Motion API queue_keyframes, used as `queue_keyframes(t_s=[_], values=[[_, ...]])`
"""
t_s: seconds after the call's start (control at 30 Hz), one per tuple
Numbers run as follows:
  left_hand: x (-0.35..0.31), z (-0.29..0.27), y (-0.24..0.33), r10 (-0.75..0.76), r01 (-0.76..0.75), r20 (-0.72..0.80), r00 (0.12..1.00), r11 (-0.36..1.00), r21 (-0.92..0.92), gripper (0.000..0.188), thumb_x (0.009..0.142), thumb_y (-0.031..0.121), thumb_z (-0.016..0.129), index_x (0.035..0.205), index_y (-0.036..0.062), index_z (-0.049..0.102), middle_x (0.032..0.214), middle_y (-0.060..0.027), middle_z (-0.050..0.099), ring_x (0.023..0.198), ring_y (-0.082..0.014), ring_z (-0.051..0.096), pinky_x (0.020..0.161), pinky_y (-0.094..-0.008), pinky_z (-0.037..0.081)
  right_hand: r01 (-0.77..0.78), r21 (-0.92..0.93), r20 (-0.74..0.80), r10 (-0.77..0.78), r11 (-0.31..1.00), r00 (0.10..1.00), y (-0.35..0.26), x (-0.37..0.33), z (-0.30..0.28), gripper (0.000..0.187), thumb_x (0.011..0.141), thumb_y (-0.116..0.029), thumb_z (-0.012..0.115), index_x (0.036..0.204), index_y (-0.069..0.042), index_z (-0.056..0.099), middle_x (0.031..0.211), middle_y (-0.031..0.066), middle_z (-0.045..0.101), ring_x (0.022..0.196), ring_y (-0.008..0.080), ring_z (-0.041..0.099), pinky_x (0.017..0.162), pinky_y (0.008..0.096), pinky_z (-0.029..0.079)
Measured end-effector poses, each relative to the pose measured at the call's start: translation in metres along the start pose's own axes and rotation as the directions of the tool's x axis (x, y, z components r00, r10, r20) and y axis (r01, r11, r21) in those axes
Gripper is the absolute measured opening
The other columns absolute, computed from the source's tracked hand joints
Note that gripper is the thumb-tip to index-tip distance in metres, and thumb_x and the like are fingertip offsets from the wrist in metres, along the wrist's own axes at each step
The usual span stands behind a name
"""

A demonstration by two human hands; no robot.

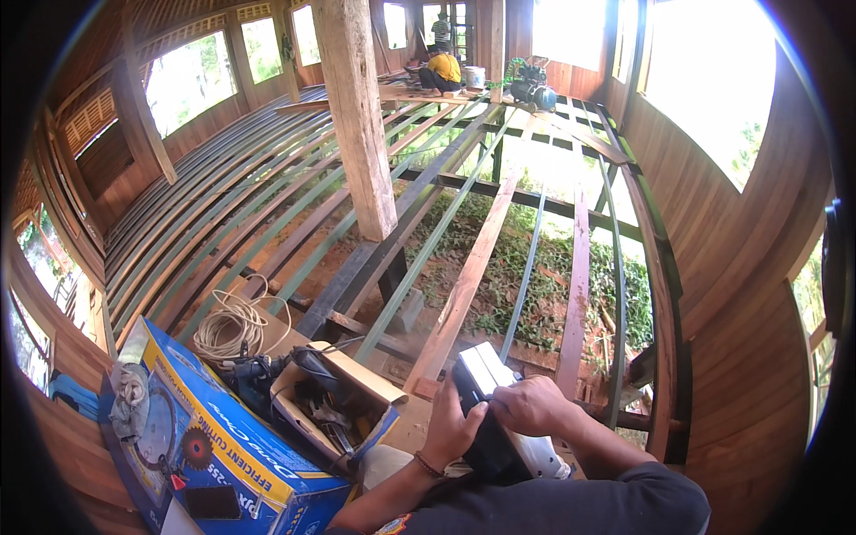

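Note:
In front of my lap is a box-like thing (486, 446), with a dark side and a bright white top; its exact kind is unclear. My left hand (453, 421) wraps round its left side, thumb toward me. My right hand (535, 407) is closed with bent fingers against its upper right edge; whatever the fingertips pinch is hidden. To the left of my hands sits an open cardboard box (390, 426) with metal tools and dark cable inside. Beside it lies a coil of cream cord (234, 323).
A large blue and yellow carton (227, 428) stands at left, with a toothed disc (196, 448) and grey cloth (132, 401) on top. Ahead, bare floor joists (473, 267) have open gaps over soil and plants. A wooden post (361, 125), a compressor (533, 87) and a crouching person (443, 67) are farther off.

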State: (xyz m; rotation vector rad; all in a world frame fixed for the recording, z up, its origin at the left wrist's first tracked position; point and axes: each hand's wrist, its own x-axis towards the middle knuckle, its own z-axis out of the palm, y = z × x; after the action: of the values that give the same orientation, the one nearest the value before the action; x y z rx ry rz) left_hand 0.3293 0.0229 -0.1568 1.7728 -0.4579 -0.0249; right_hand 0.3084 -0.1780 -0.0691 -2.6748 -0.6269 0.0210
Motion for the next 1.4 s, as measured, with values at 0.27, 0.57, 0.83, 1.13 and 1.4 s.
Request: queue_keyframes(t_s=[0.27,0.57,0.83,1.13,1.4], values=[[0.001,-0.001,0.005,0.023,-0.023,-0.006,1.0,0.999,0.025,0.091,0.095,0.03,0.069,0.162,-0.0105,0.021,0.15,-0.0341,0.046,0.139,-0.0479,0.045,0.12,-0.0535,0.034,0.014,0.004,-0.036,-0.014,1.0,0.999,0.002,0.0,0.003,0.013,0.094,-0.022,0.066,0.096,-0.008,0.065,0.076,0.0155,0.069,0.072,0.0405,0.069,0.064,0.0536,0.053],[0.001,-0.001,0.008,0.014,-0.014,-0.008,1.0,1.0,0.012,0.09,0.095,0.029,0.07,0.161,-0.0087,0.023,0.149,-0.0324,0.048,0.137,-0.0472,0.046,0.118,-0.0534,0.035,0.027,0.021,-0.066,-0.026,0.999,0.997,-0.001,0.001,-0.001,0.012,0.091,-0.02,0.067,0.094,-0.008,0.066,0.078,0.0142,0.069,0.075,0.0384,0.07,0.066,0.052,0.054],[0.002,-0.002,0.01,0.02,-0.02,-0.002,1.0,0.999,0.03,0.088,0.095,0.029,0.069,0.162,-0.0076,0.024,0.149,-0.0316,0.048,0.136,-0.0474,0.047,0.117,-0.0536,0.035,0.015,0.008,0.007,-0.015,1.0,1.0,-0.002,0.004,-0.006,0.014,0.091,-0.021,0.066,0.094,-0.008,0.066,0.076,0.0149,0.069,0.074,0.0395,0.069,0.065,0.0521,0.054],[0.005,-0.002,0.007,0.052,-0.052,0.001,0.999,0.999,-0.004,0.089,0.095,0.03,0.068,0.162,-0.0061,0.023,0.149,-0.0308,0.049,0.135,-0.0472,0.047,0.117,-0.0537,0.035,0.004,-0.003,-0.013,-0.004,1.0,1.0,0.002,0.006,-0.001,0.018,0.094,-0.024,0.062,0.091,-0.008,0.067,0.071,0.0175,0.069,0.066,0.0427,0.068,0.061,0.0544,0.053],[0.004,-0.001,0.002,0.013,-0.014,0.011,1.0,1.0,0.016,0.09,0.095,0.031,0.069,0.162,-0.0073,0.022,0.15,-0.0315,0.048,0.136,-0.0473,0.047,0.118,-0.0533,0.034,0.039,0.01,-0.09,-0.038,0.999,0.995,0.001,0.004,-0.002,0.015,0.091,-0.022,0.068,0.088,-0.008,0.066,0.07,0.0157,0.067,0.069,0.0408,0.068,0.062,0.0515,0.053]])
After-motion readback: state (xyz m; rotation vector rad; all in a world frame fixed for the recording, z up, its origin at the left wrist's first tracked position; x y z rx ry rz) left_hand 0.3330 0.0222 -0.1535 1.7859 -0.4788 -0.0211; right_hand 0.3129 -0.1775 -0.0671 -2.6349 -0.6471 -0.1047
